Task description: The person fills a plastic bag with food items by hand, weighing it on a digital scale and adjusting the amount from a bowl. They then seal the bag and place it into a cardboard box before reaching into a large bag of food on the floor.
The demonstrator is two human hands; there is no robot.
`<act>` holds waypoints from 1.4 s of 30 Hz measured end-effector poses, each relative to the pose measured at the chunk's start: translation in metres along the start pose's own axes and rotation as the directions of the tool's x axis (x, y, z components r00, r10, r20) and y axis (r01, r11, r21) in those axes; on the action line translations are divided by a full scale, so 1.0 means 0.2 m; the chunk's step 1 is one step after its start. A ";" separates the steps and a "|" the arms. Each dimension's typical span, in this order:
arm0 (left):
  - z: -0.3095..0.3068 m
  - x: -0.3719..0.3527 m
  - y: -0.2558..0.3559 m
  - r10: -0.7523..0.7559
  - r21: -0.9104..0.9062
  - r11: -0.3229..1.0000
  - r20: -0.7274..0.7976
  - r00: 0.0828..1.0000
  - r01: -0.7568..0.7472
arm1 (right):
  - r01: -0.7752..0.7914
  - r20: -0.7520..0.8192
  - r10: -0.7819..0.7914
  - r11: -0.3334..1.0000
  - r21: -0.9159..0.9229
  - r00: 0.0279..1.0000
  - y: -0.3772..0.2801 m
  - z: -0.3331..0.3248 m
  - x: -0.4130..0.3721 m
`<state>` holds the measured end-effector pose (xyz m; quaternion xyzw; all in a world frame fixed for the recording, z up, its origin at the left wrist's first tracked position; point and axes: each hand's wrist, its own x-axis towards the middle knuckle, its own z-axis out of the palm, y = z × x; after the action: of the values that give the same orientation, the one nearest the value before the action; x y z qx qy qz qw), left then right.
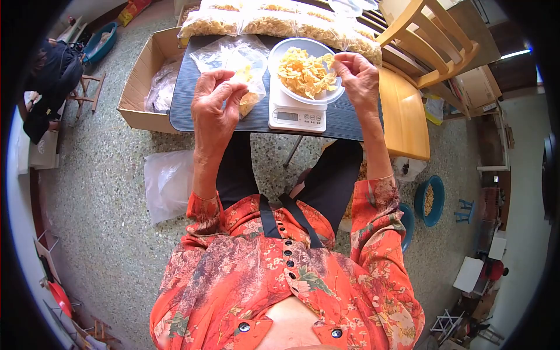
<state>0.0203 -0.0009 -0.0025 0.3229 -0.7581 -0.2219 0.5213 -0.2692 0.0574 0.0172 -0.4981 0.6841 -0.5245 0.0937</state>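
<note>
My left hand (217, 108) pinches the edge of a clear plastic bag (256, 87), which has some yellow dried flakes inside and hangs at the table's front edge. A translucent bowl (280, 51) heaped with thin yellow dried flakes (304, 73) sits on a white kitchen scale (297, 118). The digits on its display are too small to read. At the bowl's right rim, my right hand (359, 81) has thumb and fingers closed on a yellow flake beside the heap. More clear plastic bags (227, 52) lie flat on the table, behind my left hand.
Filled bags of flakes (268, 24) line the back of the dark table (189, 96). An open cardboard box (140, 87) holding plastic stands left; a wooden chair (405, 116) is close on the right. A plastic sheet (169, 186) and a blue-green basin (430, 201) are on the floor.
</note>
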 end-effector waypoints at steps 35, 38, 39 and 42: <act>0.05 0.00 0.04 0.052 -0.011 0.999 -0.037 0.998 -0.053 | 0.715 0.463 -0.598 0.689 -0.121 0.654 -0.31 0.44 -0.13; 0.03 0.00 0.02 0.040 0.011 0.999 -0.029 0.999 -0.040 | 0.651 0.231 -0.628 0.758 -0.032 0.743 -0.31 0.34 -0.07; 0.03 0.00 0.02 0.026 0.009 1.000 -0.044 0.999 -0.026 | 0.574 0.107 -0.569 0.818 -0.029 0.816 -0.30 0.30 -0.06; 0.02 0.00 0.00 0.002 -0.009 1.000 -0.057 0.998 -0.003 | 0.165 -0.025 -0.164 0.986 0.028 0.986 -0.25 0.16 -0.04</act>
<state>0.0164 -0.0002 -0.0044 0.3257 -0.7424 -0.2153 0.5444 -0.2162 0.0467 0.0402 -0.5456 0.6335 -0.5463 0.0500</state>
